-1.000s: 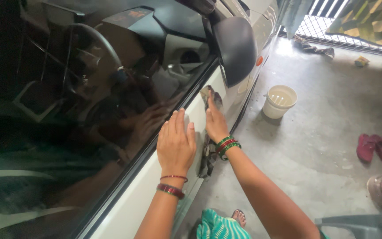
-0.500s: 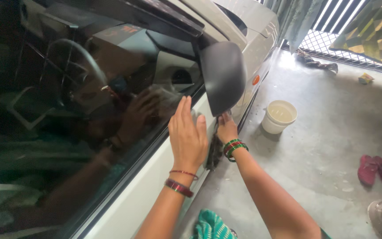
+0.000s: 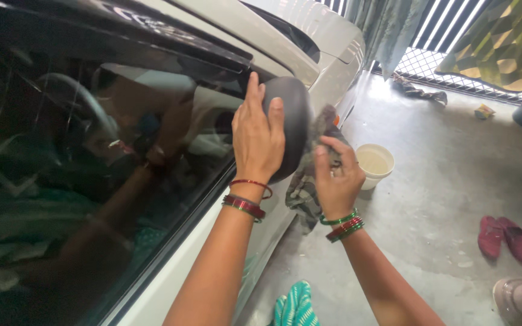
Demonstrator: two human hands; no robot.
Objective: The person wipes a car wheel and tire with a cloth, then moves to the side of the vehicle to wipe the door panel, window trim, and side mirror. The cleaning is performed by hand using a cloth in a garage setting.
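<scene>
A white car (image 3: 309, 42) stands at my left with a dark side window (image 3: 92, 157). My left hand (image 3: 257, 136) lies flat on the back of the black side mirror (image 3: 294, 111), fingers together, gripping its edge. My right hand (image 3: 335, 181) is closed on a grey patterned cloth (image 3: 304, 187), pressed against the mirror's outer side. Part of the cloth hangs down below the mirror. Both wrists wear red and green bangles.
A cream bucket (image 3: 374, 164) stands on the concrete floor just right of the car. Maroon slippers (image 3: 502, 236) lie at the right, another shoe (image 3: 518, 296) at the lower right. A metal gate (image 3: 454, 78) and hanging fabric close the far end.
Both hands rose from the white door panel to the side mirror. My left hand now rests on the mirror, and my right hand brought the cloth up against it.
</scene>
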